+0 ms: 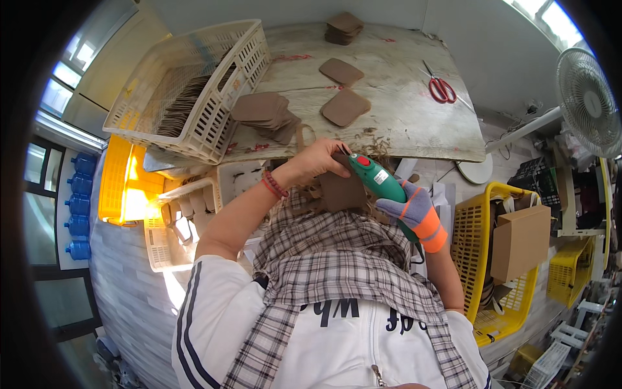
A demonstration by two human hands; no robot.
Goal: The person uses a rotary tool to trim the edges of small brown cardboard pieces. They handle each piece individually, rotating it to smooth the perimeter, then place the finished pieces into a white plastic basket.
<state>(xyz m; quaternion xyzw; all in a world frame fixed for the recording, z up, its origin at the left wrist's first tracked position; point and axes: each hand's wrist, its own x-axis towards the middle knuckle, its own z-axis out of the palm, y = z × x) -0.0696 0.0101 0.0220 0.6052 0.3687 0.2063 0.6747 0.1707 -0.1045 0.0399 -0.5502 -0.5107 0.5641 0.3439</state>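
In my gloved right hand (418, 211) is a green handheld power tool (379, 181) with a red switch, its dark tip pointing up and left. My bare left hand (317, 160) has its fingers closed at the upper edge of a flat brown piece (343, 192), right beside that tip. The piece hangs over my checked apron (324, 246), just off the table's front edge. The tool's point of contact with the piece is hard to make out. Beyond my hands lie two loose brown pieces (345, 107) with rounded corners and a fanned pile of brown pieces (264, 113).
A white crate (236, 74) holding rows of brown pieces stands on the worn table (291, 65). Red-handled scissors (442, 90) and another stack (343, 28) lie farther back. Yellow baskets (466, 243) flank me, one with a cardboard box (519, 243). A fan (588, 100) stands right.
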